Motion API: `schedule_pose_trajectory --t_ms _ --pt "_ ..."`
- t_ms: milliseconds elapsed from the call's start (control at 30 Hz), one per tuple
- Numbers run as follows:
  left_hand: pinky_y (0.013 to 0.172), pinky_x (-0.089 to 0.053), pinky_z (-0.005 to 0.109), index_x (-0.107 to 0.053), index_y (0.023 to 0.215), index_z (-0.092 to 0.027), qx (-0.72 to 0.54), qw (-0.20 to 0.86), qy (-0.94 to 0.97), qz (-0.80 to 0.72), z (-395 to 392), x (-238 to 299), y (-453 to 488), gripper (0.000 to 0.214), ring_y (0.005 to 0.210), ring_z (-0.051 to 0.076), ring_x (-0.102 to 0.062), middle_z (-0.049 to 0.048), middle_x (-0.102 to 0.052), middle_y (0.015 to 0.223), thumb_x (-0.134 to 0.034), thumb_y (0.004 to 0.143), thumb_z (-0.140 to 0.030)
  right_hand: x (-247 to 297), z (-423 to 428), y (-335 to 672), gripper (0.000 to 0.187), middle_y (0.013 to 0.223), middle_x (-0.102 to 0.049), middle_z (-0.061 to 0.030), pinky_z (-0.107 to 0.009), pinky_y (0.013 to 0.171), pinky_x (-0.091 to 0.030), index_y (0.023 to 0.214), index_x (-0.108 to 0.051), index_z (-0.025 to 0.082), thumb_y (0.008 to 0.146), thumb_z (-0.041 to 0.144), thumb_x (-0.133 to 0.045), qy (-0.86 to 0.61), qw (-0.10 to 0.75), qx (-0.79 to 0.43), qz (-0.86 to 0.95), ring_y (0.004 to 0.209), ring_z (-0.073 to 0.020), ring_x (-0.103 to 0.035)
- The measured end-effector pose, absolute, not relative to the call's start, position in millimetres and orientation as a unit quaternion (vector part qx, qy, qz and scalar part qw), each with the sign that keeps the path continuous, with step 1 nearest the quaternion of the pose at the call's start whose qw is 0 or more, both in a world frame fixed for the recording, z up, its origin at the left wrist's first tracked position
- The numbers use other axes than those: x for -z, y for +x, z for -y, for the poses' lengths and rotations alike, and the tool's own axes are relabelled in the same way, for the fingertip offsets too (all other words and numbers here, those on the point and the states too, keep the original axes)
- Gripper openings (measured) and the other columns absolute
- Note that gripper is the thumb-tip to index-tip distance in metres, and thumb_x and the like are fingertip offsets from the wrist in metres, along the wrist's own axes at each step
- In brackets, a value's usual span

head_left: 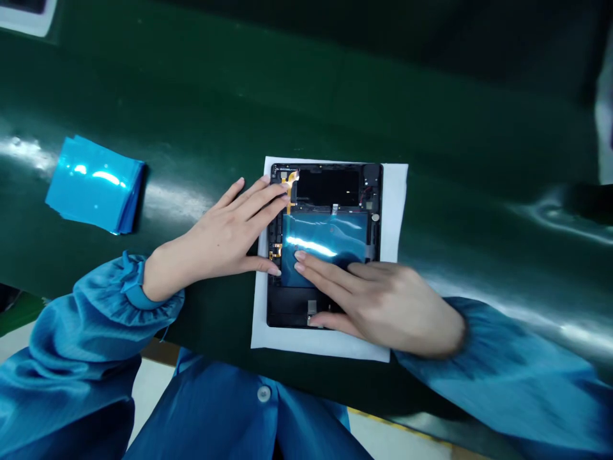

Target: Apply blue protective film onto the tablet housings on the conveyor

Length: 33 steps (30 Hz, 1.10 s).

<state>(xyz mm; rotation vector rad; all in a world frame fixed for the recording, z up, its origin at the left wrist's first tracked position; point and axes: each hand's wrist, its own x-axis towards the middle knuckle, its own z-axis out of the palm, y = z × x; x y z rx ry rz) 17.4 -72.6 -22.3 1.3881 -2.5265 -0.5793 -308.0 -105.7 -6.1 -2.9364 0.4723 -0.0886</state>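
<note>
An opened tablet (330, 185) lies on a white sheet (395, 211), its dark inside facing up. A glossy blue film (330, 230) covers the middle of it. With fingers stretched, my left hand (225, 233) rests along the tablet's left edge, fingertips by an orange flex cable (290, 185) and thumb near the lower left. My right hand (383, 300) lies over the lower right, index and middle fingertips on the blue film. Its thumb reaches the tablet's lower edge, and the other fingers are partly tucked under and hidden.
A stack of blue film sheets (96, 182) sits at the left on the dark green table mat (215, 115). At the top left corner part of a white-edged item (29, 22) shows. The table's front edge runs close to my body.
</note>
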Motion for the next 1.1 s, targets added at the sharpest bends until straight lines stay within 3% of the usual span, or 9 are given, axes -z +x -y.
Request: schedule_pose_trajectory --t_ms 200,367,467,567,667,800,933,1000,1100 --pt "0.145 -0.030 0.074 -0.036 0.181 -0.019 0.197 0.097 0.468 0.856 71 20 17 0.111 0.177 0.049 -0.034 0.0244 -0.042 0.186 -0.094 0.094 -0.059 3 105 -327 0.061 0.164 -0.069 -0.0091 -0.038 0.059 -0.060 0.163 -0.070 0.022 0.115 0.058 -0.066 -0.977 0.119 0.034 -0.171 0.068 -0.0188 -0.075" --pt "0.145 -0.030 0.075 -0.037 0.181 -0.022 0.203 0.103 0.473 0.851 71 21 16 0.108 0.177 0.050 -0.035 0.0222 -0.044 0.185 -0.092 0.096 -0.059 5 119 -363 0.065 0.159 -0.073 -0.0081 -0.039 0.062 -0.063 0.169 -0.066 0.030 0.110 0.057 -0.073 -0.955 0.147 0.029 -0.254 0.086 -0.0277 -0.085" --pt "0.145 -0.029 0.074 -0.037 0.181 -0.023 0.201 0.103 0.474 0.851 69 22 16 0.110 0.177 0.049 -0.035 0.0214 -0.044 0.185 -0.094 0.094 -0.057 4 111 -382 0.064 0.158 -0.074 -0.0076 -0.041 0.062 -0.063 0.168 -0.066 0.032 0.108 0.052 -0.077 -0.949 0.173 0.040 -0.260 0.081 -0.0267 -0.084" --pt "0.145 -0.031 0.073 -0.038 0.180 -0.021 0.199 0.104 0.471 0.853 69 19 17 0.109 0.177 0.049 -0.036 0.0223 -0.044 0.185 -0.095 0.093 -0.056 0 101 -386 0.060 0.154 -0.077 -0.0067 -0.042 0.063 -0.064 0.169 -0.065 0.030 0.112 0.046 -0.073 -0.961 0.165 0.059 -0.212 0.077 -0.0246 -0.082" --pt "0.140 -0.039 0.072 -0.046 0.175 -0.017 0.195 0.085 0.461 0.862 78 8 20 0.098 0.172 0.049 -0.044 0.0234 -0.048 0.182 -0.090 0.097 -0.058 -1 111 -375 0.057 0.154 -0.076 -0.0073 -0.041 0.061 -0.064 0.165 -0.069 0.025 0.114 0.051 -0.069 -0.968 0.128 0.039 -0.214 0.076 -0.0247 -0.082" --pt "0.118 -0.060 0.059 -0.065 0.154 -0.018 0.168 0.071 0.488 0.854 112 -5 13 0.058 0.141 0.042 -0.071 0.0202 -0.068 0.158 -0.073 0.109 -0.054 4 130 -363 0.056 0.157 -0.075 -0.0094 -0.038 0.070 -0.067 0.157 -0.076 0.022 0.116 0.056 -0.060 -0.956 0.123 0.005 -0.268 0.088 -0.0261 -0.086" --pt "0.116 -0.057 0.057 -0.070 0.145 -0.017 0.089 0.157 0.537 0.824 158 11 -8 0.045 0.135 0.042 -0.068 0.0183 -0.073 0.137 -0.070 0.109 -0.044 12 106 -373 0.051 0.141 -0.084 -0.0113 -0.042 0.081 -0.073 0.136 -0.088 0.023 0.117 0.058 -0.056 -0.934 0.211 0.065 -0.282 0.090 -0.0254 -0.086" --pt "0.114 -0.056 0.057 -0.071 0.140 -0.014 0.073 0.163 0.544 0.820 179 25 -17 0.043 0.133 0.043 -0.067 0.0186 -0.073 0.131 -0.069 0.108 -0.042 14 87 -379 0.049 0.129 -0.088 -0.0127 -0.046 0.090 -0.075 0.123 -0.091 0.025 0.117 0.058 -0.056 -0.881 0.249 0.146 -0.375 0.099 -0.0285 -0.087" --pt "0.109 -0.057 0.054 -0.073 0.131 -0.012 0.090 0.126 0.542 0.826 201 38 -22 0.033 0.117 0.039 -0.072 0.0154 -0.075 0.116 -0.067 0.108 -0.034 18 67 -379 0.043 0.117 -0.088 -0.0140 -0.046 0.081 -0.076 0.121 -0.087 0.023 0.111 0.060 -0.067 -0.719 0.297 0.251 -0.576 0.089 -0.0278 -0.087"
